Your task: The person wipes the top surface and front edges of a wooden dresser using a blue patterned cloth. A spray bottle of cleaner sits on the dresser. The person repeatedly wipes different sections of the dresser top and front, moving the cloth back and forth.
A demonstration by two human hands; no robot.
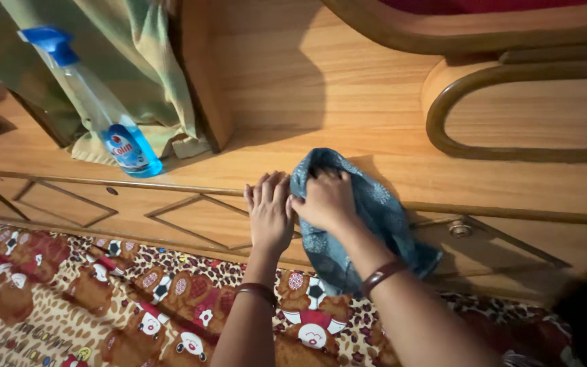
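Right hand (326, 200) bunched blue cloth (368, 217) in closed grip on wooden ledge (375, 166); left hand (270, 214) lay flat beside cloth, fingers spread. Risk: sweeping leftward could topple spray bottle (103, 112).

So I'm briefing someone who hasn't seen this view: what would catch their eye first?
Two hands meet at the front edge of a wooden ledge: the right hand grips a blue patterned cloth, and the left hand lies flat beside it. At upper left a blue spray bottle leans against a green curtain.
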